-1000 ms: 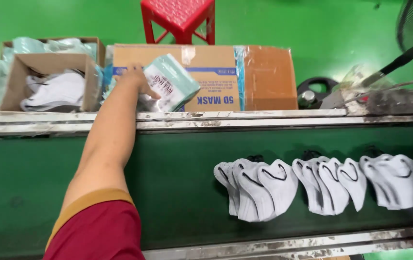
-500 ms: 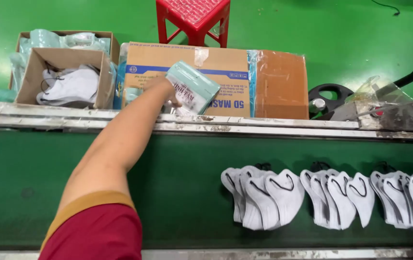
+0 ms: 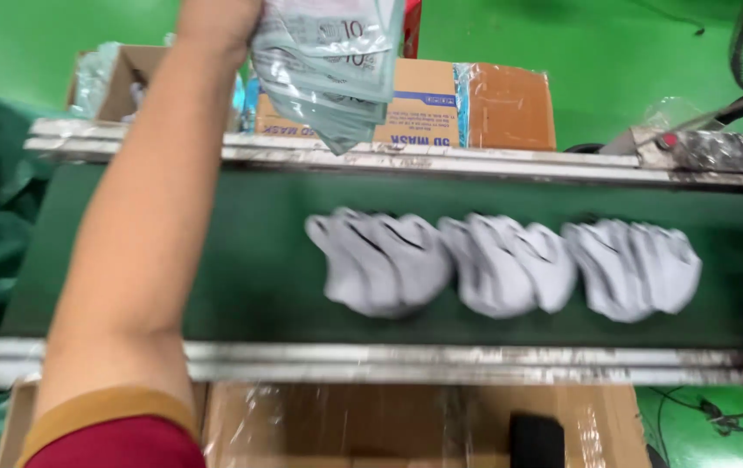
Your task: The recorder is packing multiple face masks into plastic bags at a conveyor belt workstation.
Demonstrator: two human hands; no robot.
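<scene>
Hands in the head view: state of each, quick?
Left hand: closed on a stack of pale green packets.
Right hand: not in view.

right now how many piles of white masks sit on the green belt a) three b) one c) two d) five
a, three separate piles of white masks lie side by side on the green belt, below the hand holding a stack of pale green packets.
</scene>
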